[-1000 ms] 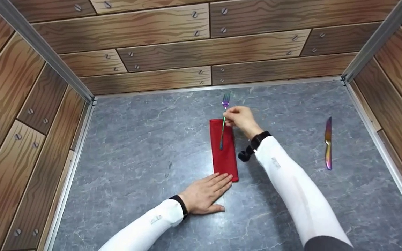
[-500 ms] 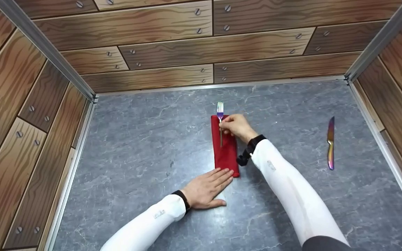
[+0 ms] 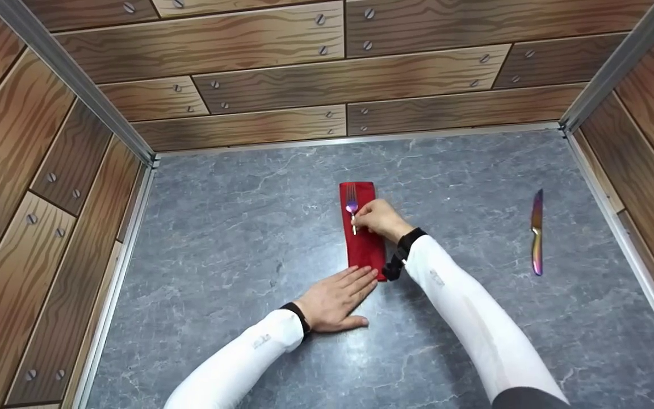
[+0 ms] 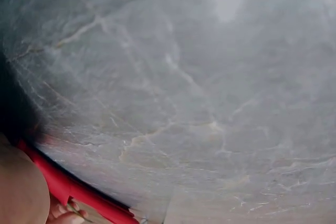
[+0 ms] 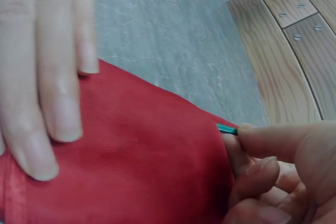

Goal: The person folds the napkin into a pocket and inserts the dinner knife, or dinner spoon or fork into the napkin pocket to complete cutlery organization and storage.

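Note:
A folded red cloth napkin (image 3: 368, 250) lies lengthwise on the grey surface. My left hand (image 3: 335, 301) rests flat on its near end, fingers straight; those fingers (image 5: 60, 98) also show on the cloth in the right wrist view. With thumb and fingertips my right hand (image 3: 381, 218) pinches the handle of a shiny multicoloured fork (image 3: 351, 199), tines pointing away, over the napkin's far half. In the right wrist view the handle's teal part (image 5: 227, 129) meets an edge of the red cloth, and its lower end is hidden beneath that fold.
A rainbow-coloured knife (image 3: 537, 233) lies on the marbled grey surface (image 3: 219, 227) to the right, blade away. Wood-patterned walls (image 3: 270, 85) with metal edging enclose the back and both sides.
The fork has come toward me along the napkin, its handle end passing out of sight under the cloth. My right hand moved with it; the left stays on the near end.

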{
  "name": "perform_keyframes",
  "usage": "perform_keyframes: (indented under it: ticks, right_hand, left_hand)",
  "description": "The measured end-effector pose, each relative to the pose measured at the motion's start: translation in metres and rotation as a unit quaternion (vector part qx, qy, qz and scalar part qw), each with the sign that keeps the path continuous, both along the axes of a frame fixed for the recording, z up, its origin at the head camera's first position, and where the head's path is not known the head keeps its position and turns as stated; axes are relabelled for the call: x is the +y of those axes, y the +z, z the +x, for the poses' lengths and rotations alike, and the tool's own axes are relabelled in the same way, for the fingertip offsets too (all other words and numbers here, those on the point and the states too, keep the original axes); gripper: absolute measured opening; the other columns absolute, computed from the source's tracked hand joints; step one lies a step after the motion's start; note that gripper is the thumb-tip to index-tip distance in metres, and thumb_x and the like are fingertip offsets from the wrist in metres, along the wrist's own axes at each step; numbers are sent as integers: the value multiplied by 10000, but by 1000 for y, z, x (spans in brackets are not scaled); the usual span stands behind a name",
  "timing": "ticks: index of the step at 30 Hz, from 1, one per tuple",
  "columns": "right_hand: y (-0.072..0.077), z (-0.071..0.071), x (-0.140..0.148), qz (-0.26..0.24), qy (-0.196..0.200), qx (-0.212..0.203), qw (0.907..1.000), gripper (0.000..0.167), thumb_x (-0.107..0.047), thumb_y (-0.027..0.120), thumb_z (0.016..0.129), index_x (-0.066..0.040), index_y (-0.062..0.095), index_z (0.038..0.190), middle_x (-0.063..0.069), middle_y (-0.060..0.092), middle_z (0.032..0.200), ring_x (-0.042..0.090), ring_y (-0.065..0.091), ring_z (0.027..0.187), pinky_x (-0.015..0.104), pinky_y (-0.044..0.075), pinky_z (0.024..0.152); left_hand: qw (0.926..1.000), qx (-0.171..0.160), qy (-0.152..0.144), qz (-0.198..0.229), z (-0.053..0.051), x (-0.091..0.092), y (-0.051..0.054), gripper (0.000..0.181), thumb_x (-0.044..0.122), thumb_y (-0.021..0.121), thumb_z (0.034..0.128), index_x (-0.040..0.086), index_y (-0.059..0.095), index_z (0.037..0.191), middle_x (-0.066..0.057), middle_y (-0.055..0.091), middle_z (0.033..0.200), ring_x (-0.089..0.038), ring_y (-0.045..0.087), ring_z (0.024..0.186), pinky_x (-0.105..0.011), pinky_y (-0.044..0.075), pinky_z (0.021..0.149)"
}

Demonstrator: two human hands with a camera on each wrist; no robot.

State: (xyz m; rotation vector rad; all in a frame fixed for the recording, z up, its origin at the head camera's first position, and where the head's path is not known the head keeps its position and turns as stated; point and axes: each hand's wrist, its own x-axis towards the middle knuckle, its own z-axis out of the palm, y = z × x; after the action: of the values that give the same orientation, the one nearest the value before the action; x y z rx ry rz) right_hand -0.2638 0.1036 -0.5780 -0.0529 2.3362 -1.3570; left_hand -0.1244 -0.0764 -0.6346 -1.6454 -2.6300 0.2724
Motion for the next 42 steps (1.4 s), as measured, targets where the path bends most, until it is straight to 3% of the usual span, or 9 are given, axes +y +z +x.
perform_keyframes:
  ticks: [7,16,30,34,37,42]
  right_hand:
    - [-2,3,-3,345,76,345,9988,119,-103,739,831,-17,700,758,-52,537,617,84,455,586,223,364,531]
    - [-9,6,-7,1244,-66,776,9892,176,-213,772,821,-92,703,713,-36,587,650,129,516,639,265,407,579]
    - [-21,15,-11,1425,-328,1266,9811,205,-239,793,820,-103,663,740,17,631,710,184,558,662,310,444,602]
    - [-23,16,-9,1203,-412,1275,9837,198,-241,770,846,-100,648,779,23,627,742,187,552,686,308,440,622]
    - [-22,19,-1,714,-567,1298,9873,165,-218,744,866,-76,665,832,33,633,777,175,543,709,293,435,636]
    - [-12,21,38,11,-804,1428,9865,160,-130,704,883,21,705,933,99,668,849,148,552,737,260,456,660]
  left_hand:
    - [9999,-138,8,52,-1,0,2,845,657,227,988,36,188,1560,-133,102,1624,-278,75,1489,-386,73,1198]
    - [9998,-179,-23,95,-1,-1,1,846,652,219,991,32,148,1562,-139,80,1625,-283,65,1489,-394,74,1198]
    - [9989,-402,-43,237,-2,0,1,855,652,254,987,30,137,1562,-140,96,1624,-285,66,1489,-394,79,1198]
    - [9986,-466,-17,268,-3,2,6,843,646,264,989,35,166,1563,-130,149,1618,-279,113,1485,-393,91,1197]
    - [9981,-505,52,358,-5,6,11,822,637,244,996,41,205,1560,-114,228,1602,-270,186,1471,-396,121,1194]
    - [9966,-532,272,562,-8,14,18,780,621,232,1003,65,280,1548,-85,416,1503,-251,353,1389,-407,180,1184]
